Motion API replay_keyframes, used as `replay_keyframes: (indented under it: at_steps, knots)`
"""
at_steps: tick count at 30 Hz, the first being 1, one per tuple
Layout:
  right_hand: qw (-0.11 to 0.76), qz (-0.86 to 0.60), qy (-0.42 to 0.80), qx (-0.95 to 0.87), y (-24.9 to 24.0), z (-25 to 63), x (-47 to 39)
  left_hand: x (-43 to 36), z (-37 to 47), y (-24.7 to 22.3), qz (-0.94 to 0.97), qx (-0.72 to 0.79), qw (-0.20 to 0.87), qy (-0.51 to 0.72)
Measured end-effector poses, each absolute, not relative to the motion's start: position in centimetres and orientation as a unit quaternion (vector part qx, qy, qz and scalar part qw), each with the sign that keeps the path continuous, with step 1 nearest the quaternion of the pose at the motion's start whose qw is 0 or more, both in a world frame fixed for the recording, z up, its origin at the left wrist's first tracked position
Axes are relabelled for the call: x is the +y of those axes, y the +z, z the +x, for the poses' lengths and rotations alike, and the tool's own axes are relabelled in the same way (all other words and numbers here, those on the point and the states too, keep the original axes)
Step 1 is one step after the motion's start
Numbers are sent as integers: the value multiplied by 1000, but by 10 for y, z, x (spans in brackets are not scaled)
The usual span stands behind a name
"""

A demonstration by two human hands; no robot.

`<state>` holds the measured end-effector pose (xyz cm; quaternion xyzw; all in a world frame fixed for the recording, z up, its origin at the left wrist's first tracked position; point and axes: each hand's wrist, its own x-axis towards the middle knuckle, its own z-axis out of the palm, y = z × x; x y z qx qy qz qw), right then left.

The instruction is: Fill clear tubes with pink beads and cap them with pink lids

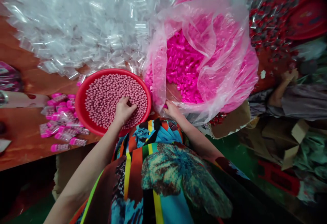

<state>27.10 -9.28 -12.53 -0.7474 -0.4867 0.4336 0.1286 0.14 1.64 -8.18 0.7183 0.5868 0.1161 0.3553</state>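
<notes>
My left hand (125,109) reaches into a red bowl (79,109) of pink beads (104,94). Its fingers are curled down among the beads, and whatever they hold is hidden. By the near edge of a clear plastic bag (224,87), my right hand (172,110) is closed, with a bit of bright pink showing at its fingertips that looks like a small cap. Loose pink caps (184,67) fill the opening of that bag. Left of the bowl lie small bead-filled bottles (63,133) with pink caps, in a loose pile.
A large heap of clear empty containers (89,23) covers the back of the table (22,149). Red-capped pieces (270,19) and a red basin (309,19) are at far right, near another person's arm (281,87). Cardboard boxes (276,135) stand below, at right.
</notes>
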Motion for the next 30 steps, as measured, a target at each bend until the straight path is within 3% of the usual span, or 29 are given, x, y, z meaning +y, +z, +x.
replay_keyframes:
  at_steps: [6,13,17,21,27,30]
  knots:
    - [183,-790,367,-456,-121,300,-95,-2,-23,-70,607,630,398,278]
    - [285,-811,378,-344,-107,299,-89,-20,-38,-59,404,613,539,413]
    - [299,-821,336,-352,-96,299,-88,-23,-36,-56,350,603,562,445]
    - [401,-804,258,-355,-72,295,-84,-28,-30,-51,305,551,630,454]
    - [462,-658,509,-307,-26,247,-60,-35,-12,-28,345,481,684,426]
    - [479,-609,562,-290,-8,205,-43,-39,-6,-17,335,447,714,422]
